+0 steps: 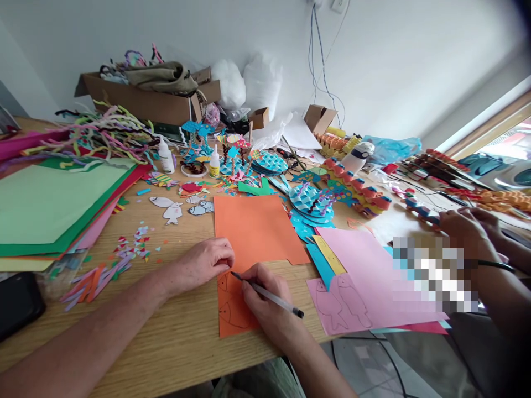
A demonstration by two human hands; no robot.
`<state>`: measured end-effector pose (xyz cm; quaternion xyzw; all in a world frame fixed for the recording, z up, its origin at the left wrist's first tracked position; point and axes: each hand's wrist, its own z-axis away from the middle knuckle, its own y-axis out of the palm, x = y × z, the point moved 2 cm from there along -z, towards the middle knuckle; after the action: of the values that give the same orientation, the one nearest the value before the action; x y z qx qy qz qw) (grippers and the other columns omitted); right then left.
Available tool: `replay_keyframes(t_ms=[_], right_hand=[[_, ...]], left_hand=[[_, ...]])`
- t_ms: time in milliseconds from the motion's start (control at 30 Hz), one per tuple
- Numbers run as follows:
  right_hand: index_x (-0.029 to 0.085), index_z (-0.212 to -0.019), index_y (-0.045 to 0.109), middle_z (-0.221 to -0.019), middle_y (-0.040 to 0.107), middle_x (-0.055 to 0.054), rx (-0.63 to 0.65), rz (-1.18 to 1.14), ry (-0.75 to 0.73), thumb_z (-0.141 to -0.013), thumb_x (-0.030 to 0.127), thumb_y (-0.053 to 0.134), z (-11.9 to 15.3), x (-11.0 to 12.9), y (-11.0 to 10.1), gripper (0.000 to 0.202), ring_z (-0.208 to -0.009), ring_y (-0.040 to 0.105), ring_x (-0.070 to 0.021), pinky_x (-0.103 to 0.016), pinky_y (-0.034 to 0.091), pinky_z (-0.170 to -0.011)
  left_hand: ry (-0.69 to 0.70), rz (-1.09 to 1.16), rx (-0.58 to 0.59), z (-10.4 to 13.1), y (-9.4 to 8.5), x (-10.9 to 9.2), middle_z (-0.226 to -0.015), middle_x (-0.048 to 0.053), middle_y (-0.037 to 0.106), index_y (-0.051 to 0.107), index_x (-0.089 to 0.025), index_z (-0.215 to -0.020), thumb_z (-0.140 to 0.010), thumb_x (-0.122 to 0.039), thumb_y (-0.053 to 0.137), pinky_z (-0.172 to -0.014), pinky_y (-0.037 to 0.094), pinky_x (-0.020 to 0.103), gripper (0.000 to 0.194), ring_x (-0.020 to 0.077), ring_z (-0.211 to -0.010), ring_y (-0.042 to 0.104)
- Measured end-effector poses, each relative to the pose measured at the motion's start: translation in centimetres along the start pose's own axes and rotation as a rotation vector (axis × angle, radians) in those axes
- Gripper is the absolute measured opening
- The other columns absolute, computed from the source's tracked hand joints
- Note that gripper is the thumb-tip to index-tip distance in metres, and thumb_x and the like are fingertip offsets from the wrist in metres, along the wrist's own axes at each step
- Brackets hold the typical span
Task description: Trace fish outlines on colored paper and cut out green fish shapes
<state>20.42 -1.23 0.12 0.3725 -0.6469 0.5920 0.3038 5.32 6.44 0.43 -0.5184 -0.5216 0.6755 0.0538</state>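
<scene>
An orange sheet of paper (257,226) lies in front of me, with a notch cut in its lower right side. Curled over its left edge, my left hand (207,257) presses its closed fingertips on the paper. My right hand (267,301) grips a pen (274,298) with a clear barrel and black end; its tip is at the paper, close to my left fingers. Fish outlines (228,315) show on the orange sheet's lower left, partly covered by my right hand. A pink sheet (373,271) on the right carries more drawn fish (352,298), beside yellow and blue paper strips.
Cut-out paper fish (168,210), glue bottles (166,155) and woven blue paper crafts (311,202) lie beyond the orange sheet. Coloured paper (62,204), scraps (97,282) and a phone (19,304) are at left. Another person's hands (468,224) work at right.
</scene>
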Motion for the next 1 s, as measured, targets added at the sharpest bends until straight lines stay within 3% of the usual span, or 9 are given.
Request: replay_keyframes(t_ms=[1000], right_hand=[[0.019,-0.071,0.054,-0.055,0.051,0.005,0.012,0.004,0.021,-0.073,0.014,0.046,0.11,0.56,-0.14,0.01,-0.05,0.045,-0.0093,-0.02,0.032,-0.048]], left_hand=[[-0.009,0.0,0.012,-0.03,-0.19,-0.3,-0.079,-0.001,0.05,0.054,-0.017,-0.069,-0.08,-0.012,0.047,-0.066,0.036,0.022,0.014,0.0119,-0.072,0.049]])
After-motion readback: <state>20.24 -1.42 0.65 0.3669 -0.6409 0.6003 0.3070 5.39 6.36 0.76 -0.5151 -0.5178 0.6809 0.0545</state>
